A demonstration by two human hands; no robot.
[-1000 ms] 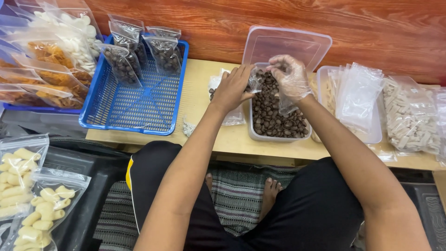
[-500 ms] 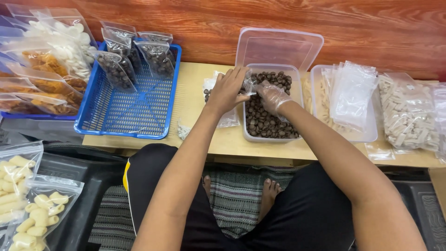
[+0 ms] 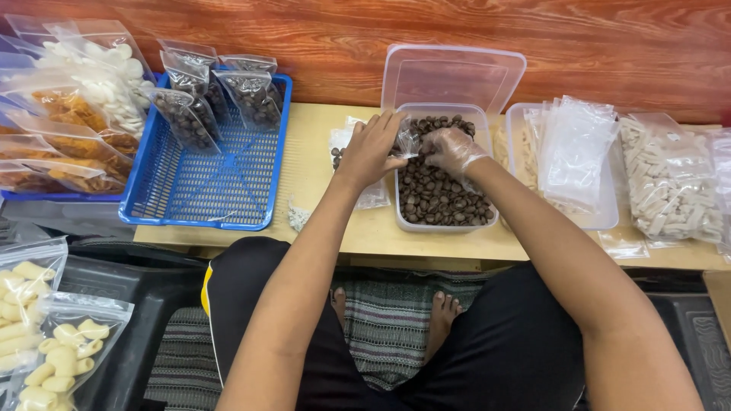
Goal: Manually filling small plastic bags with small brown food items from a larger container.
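At centre frame, the bare left hand [image 3: 371,148] pinches a small clear plastic bag [image 3: 407,141] open over the clear rectangular tub of brown round sweets [image 3: 442,194], where the gloved right hand [image 3: 449,148] closes on sweets. Several filled bags [image 3: 217,95] stand in the blue mesh basket [image 3: 202,186], upper left; judging by the tub, much remains. Empty clear pouches [image 3: 575,148] wait right on the bench [image 3: 320,164].

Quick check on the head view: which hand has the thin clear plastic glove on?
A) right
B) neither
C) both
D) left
A: the right hand shows a crinkled clear plastic glove as it reaches into the clear plastic tub of brown round pieces, while the left hand is bare and pinches a small clear plastic bag at the tub's edge.
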